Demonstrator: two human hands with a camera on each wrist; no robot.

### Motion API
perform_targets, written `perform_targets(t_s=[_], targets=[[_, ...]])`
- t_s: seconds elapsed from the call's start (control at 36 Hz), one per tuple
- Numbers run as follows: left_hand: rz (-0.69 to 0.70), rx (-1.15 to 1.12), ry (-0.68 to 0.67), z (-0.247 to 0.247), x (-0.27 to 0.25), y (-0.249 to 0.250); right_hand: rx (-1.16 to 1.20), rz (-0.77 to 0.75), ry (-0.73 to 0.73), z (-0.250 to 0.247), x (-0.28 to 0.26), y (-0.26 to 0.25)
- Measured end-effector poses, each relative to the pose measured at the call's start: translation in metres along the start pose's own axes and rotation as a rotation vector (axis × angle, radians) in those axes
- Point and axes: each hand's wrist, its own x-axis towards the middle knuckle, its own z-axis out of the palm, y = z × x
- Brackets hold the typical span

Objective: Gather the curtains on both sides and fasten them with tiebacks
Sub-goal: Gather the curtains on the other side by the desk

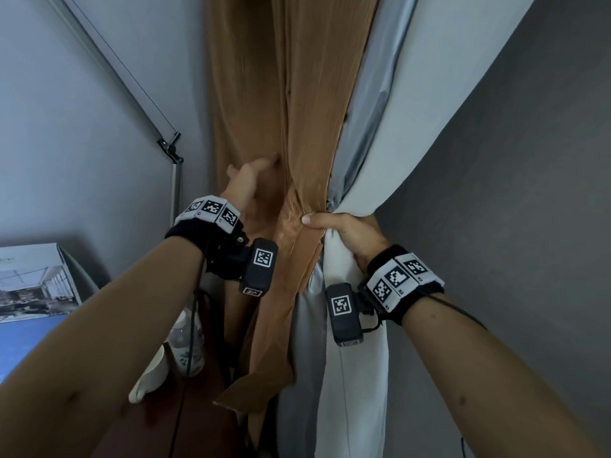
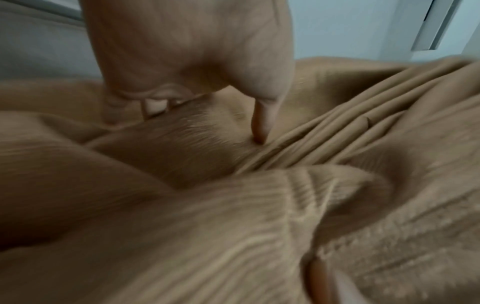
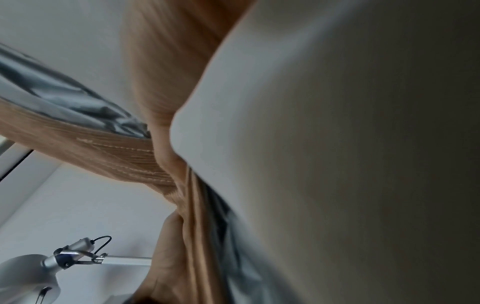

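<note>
Two curtains: a brown curtain [image 1: 264,94] and a pale grey-white curtain [image 1: 380,133] hang side by side in the room corner, drawn together into one bundle at mid-height.
Long axis: both curtains run top to bottom, their pleats vertical above the bundle; the pale one slants in from the upper right to the gathered waist, then drops straight down.
Tieback: a ribbed brown band [image 1: 297,233] of the same cloth lies against the waist of the bundle, slanting down and to the left; its loose end [image 1: 251,391] hangs below, pointing down-left.
Right hand: the right hand [image 1: 347,233] grips the bundle from the right side, fingers curled behind the pale cloth, thumb laid level across the front and pressing the band against the brown folds.
Left hand: the left hand [image 1: 248,183] reaches up and into the brown folds just above the waist; in the left wrist view its fingertips [image 2: 259,131] dig into a pleat [image 2: 337,131], fingers bent and pinching the cloth.
Right wrist view: pale cloth [image 3: 337,144] fills most of the frame, with the stitched brown band [image 3: 116,152] crossing from the left.
Nearby: a metal lamp arm [image 1: 132,87] slants across the left wall; a clear bottle [image 1: 186,342] stands low on the left beside a printed box [image 1: 36,279].
</note>
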Motion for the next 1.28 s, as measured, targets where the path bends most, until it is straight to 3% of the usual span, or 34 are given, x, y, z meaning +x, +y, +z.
perform_targets(t_s=[0.06, 0.19, 0.31, 0.39, 0.67, 0.83, 0.97, 1.11, 1.19, 1.28], targets=[[-0.035, 0.046, -0.052, 0.004, -0.006, 0.004, 0.004, -0.011, -0.004, 0.002, 0.002, 0.001], [0.057, 0.224, -0.211, 0.008, -0.027, 0.0, 0.017, -0.021, 0.048, 0.005, 0.009, 0.003], [0.007, -0.056, -0.462, 0.014, -0.059, 0.0, 0.035, -0.031, 0.042, 0.011, 0.011, 0.002], [-0.016, -0.155, -0.554, 0.016, -0.071, -0.002, 0.037, -0.029, 0.004, 0.014, 0.008, -0.001], [-0.014, -0.091, -0.53, 0.02, -0.082, -0.011, 0.02, 0.008, -0.026, 0.002, 0.0, -0.006], [-0.068, -0.086, -0.257, 0.032, -0.069, -0.024, 0.053, -0.035, 0.033, 0.001, -0.004, -0.002], [0.148, 0.131, 0.034, 0.034, -0.075, -0.018, 0.04, -0.051, 0.083, -0.007, -0.001, 0.002], [0.134, 0.271, 0.143, 0.014, -0.051, -0.007, 0.01, -0.055, 0.087, -0.018, -0.006, -0.004], [0.115, 0.173, 0.058, 0.007, -0.036, -0.001, 0.014, -0.043, 0.079, -0.017, -0.007, -0.004], [-0.059, -0.108, -0.268, 0.013, -0.033, 0.001, -0.006, -0.045, 0.046, -0.011, -0.004, -0.006]])
